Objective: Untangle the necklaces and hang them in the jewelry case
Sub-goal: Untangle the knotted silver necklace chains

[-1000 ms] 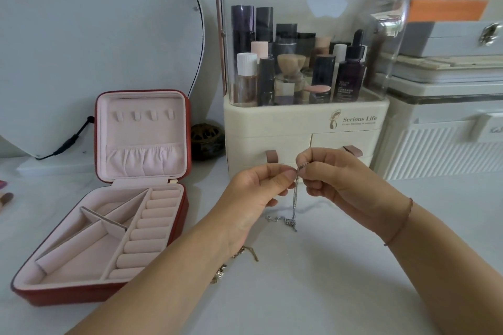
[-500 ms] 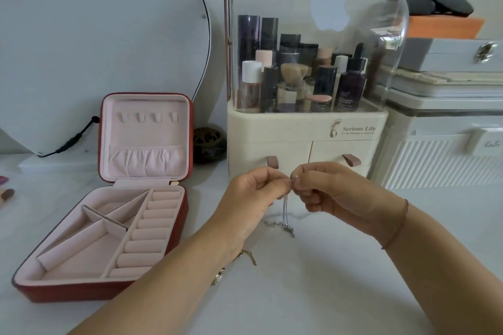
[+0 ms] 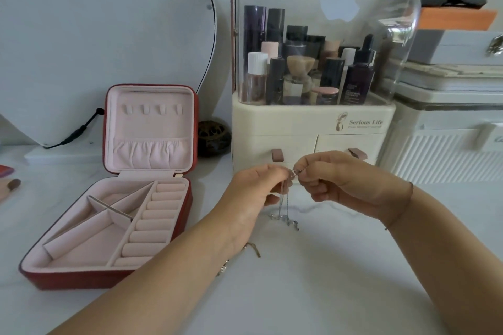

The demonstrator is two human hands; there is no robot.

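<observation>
Hands: two, left hand (image 3: 255,187) and right hand (image 3: 345,182)
Silver necklace (image 3: 283,207): one, pinched between them
Gold chain (image 3: 251,249): one, part hidden under the left forearm
Jewelry case (image 3: 152,171): one, open
Lid hooks (image 3: 152,109): four
Ring rolls (image 3: 155,223): eight
Cosmetics organizer (image 3: 313,128): one
Drawer pulls (image 3: 277,155): two

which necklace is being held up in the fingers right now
The silver necklace, pinched between the left hand and right hand, dangling down to the table. The gold necklace lies on the table under the left wrist.
</observation>
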